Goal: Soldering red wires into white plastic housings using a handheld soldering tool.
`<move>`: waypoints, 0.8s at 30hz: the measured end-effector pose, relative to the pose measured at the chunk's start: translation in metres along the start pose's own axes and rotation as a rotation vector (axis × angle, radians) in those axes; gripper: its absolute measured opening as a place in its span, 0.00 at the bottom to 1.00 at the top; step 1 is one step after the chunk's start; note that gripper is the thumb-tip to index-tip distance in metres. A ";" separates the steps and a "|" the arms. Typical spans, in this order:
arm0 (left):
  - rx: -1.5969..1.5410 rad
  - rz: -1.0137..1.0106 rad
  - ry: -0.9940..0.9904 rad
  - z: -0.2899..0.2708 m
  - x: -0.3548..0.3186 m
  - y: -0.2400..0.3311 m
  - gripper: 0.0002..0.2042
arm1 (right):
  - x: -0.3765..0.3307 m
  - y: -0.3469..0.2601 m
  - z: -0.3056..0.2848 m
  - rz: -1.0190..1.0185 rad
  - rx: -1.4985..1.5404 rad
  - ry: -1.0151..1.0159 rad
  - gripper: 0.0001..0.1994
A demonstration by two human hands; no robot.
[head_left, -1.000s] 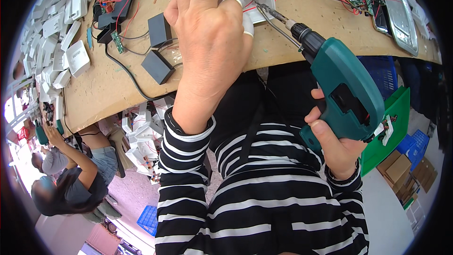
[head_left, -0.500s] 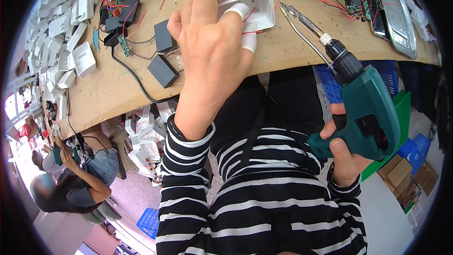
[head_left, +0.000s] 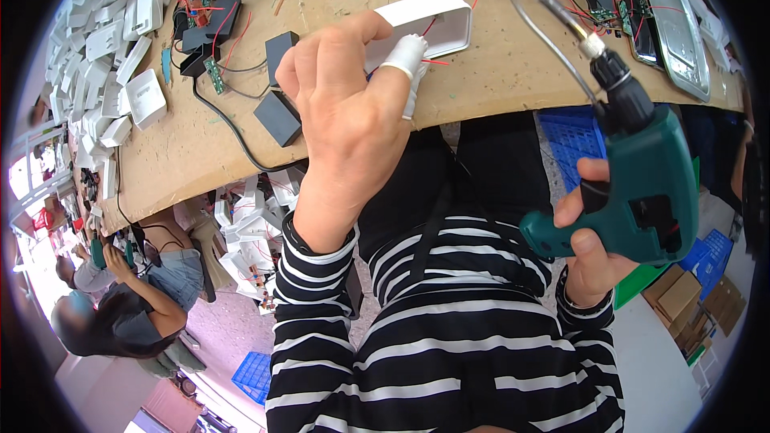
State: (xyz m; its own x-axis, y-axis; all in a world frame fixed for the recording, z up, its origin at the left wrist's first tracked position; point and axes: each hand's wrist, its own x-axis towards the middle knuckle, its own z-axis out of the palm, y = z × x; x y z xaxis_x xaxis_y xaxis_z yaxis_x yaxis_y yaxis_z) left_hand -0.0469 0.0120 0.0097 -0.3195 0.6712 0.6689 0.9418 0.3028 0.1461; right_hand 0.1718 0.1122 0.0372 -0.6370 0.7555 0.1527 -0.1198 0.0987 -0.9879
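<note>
My left hand (head_left: 345,116) is closed on the edge of a white plastic housing (head_left: 445,8), which is tilted up at the front of the bench. White finger covers (head_left: 407,54) wrap two of its fingers, and a red wire (head_left: 435,62) pokes out beside them. Whether those fingers pinch the wire is hidden. My right hand (head_left: 597,269) grips a green soldering gun (head_left: 654,180) by its handle, one finger at the black trigger. The gun's tip and thin curved feed tube point up over the bench, apart from the housing.
Black boxes (head_left: 277,119) with cables lie left of my left hand. White housings (head_left: 144,100) are heaped at the far left, circuit boards and wires (head_left: 597,12) at the back right. Blue crates (head_left: 571,140) stand under the bench edge. A co-worker (head_left: 132,313) sits at the left.
The soldering gun has moved up and right, its tip going away from the housing. My left hand has shifted slightly down, and the housing has tipped, showing more of its outer side.
</note>
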 end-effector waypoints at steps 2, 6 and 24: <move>0.057 0.019 -0.034 -0.001 0.002 0.003 0.11 | 0.006 0.003 0.006 -0.020 -0.023 -0.001 0.32; 0.128 0.032 0.018 -0.001 0.000 0.004 0.09 | 0.027 0.016 0.017 -0.156 -0.088 -0.106 0.31; -0.185 0.069 -0.011 0.005 0.001 -0.004 0.12 | 0.068 0.032 0.060 -0.300 -0.074 -0.126 0.22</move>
State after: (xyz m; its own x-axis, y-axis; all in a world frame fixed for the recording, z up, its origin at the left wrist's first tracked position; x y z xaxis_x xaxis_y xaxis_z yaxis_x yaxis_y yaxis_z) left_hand -0.0515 0.0152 0.0063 -0.2538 0.6936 0.6742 0.9643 0.1267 0.2327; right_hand 0.0789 0.1280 0.0178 -0.6712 0.6003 0.4348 -0.2639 0.3547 -0.8970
